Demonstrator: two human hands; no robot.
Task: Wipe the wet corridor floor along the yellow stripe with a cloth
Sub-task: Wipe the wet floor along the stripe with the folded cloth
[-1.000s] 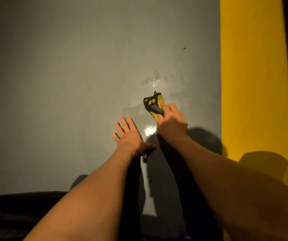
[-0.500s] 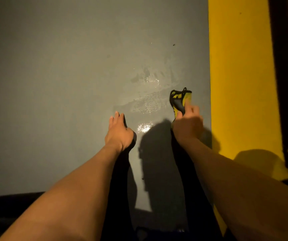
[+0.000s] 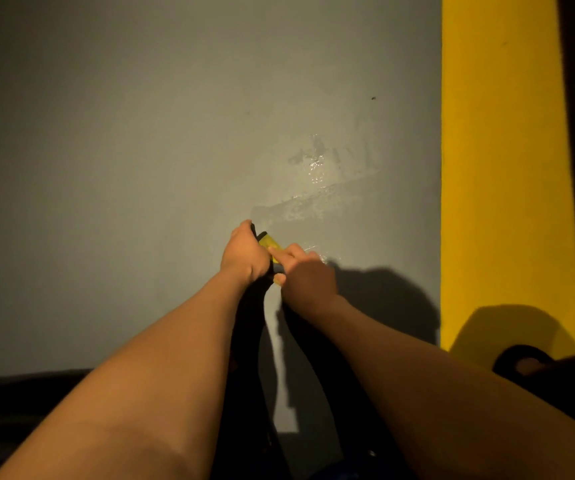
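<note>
Grey corridor floor (image 3: 106, 168) fills most of the view, dim light, matte finish. Yellow stripe (image 3: 501, 168) runs along its right side, top to bottom, with a dark band beyond it at the far right edge. Wet smear (image 3: 314, 199) crosses the grey floor diagonally, glinting, with a brighter patch of water above it and a small shine just right of the hands. One small dark speck (image 3: 372, 98) sits higher up, near the stripe.

Both bare forearms reach forward from the bottom of the view and meet near centre. Cloth (image 3: 268, 242), yellow with black edging, lies bunched between the two hands on the grey floor, well left of the stripe, at the lower end of the smear. Only a small part of it shows.

Left hand (image 3: 244, 252): fingers curled down over the cloth's left side, grip closed on it. Right hand (image 3: 305, 271): index finger extended onto the cloth, thumb tucked underneath near its lower edge, a pinching grip on the fabric.

Hard shadows of arms and hands fall to the right, reaching the stripe. Dark shape with a toe-like form (image 3: 525, 365) at lower right, too dim to identify.
</note>
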